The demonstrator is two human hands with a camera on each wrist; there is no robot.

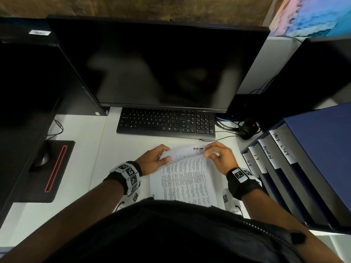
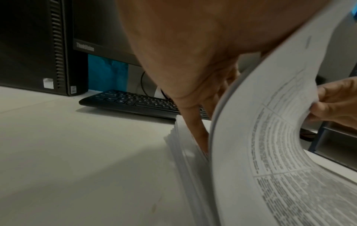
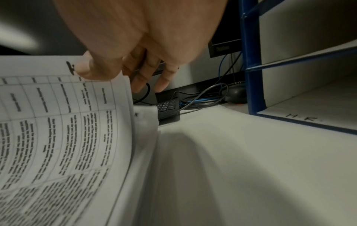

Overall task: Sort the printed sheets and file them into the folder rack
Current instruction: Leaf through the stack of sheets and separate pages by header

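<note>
"Left side first?"
"The desk (image 1: 85, 158) stretches from the mouse pad (image 1: 51, 169) to the sheets (image 1: 185, 183). The left hand (image 1: 154, 160) grips their lifted far edge."
"And right?"
"The right hand (image 1: 218, 155) pinches the other corner, with the folder rack (image 1: 319, 149) just beside it."

Both forearms reach forward, left grip (image 1: 154, 158) holding the lifted white printed sheet (image 1: 182, 179) with fingers beneath it, right grip (image 1: 218, 156) pinching its far corner.
</note>
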